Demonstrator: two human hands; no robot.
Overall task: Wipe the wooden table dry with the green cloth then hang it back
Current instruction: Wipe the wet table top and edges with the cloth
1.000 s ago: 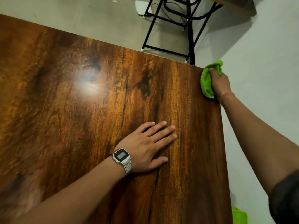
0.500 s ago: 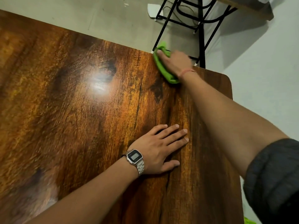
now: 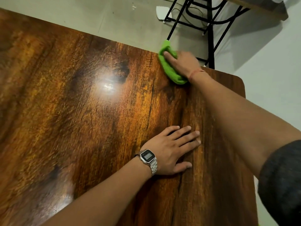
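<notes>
— Head view: what filled it?
— Mostly the wooden table [image 3: 81,111], glossy, with a bright glare patch near its middle. Beyond its far edge, toward one o'clock, stood a black metal frame [image 3: 210,30] on a pale floor [image 3: 114,17].
— And the arms?
— Both reached across the top. The right hand [image 3: 182,62] lay at one o'clock by the far edge, palm down, fingers pressed flat onto the green cloth [image 3: 171,70]. The cloth was bunched beneath them, sticking out past the fingertips and along the side of the hand toward eleven o'clock, touching the wood.
— Was it clenched?
— No, pressed rather than fisted. The left hand [image 3: 171,152] rested at five o'clock, fingers spread flat on bare wood, holding nothing.
— Anything smaller?
— A silver wristwatch [image 3: 149,158] on the left wrist, a thin red thread [image 3: 196,72] on the right.
</notes>
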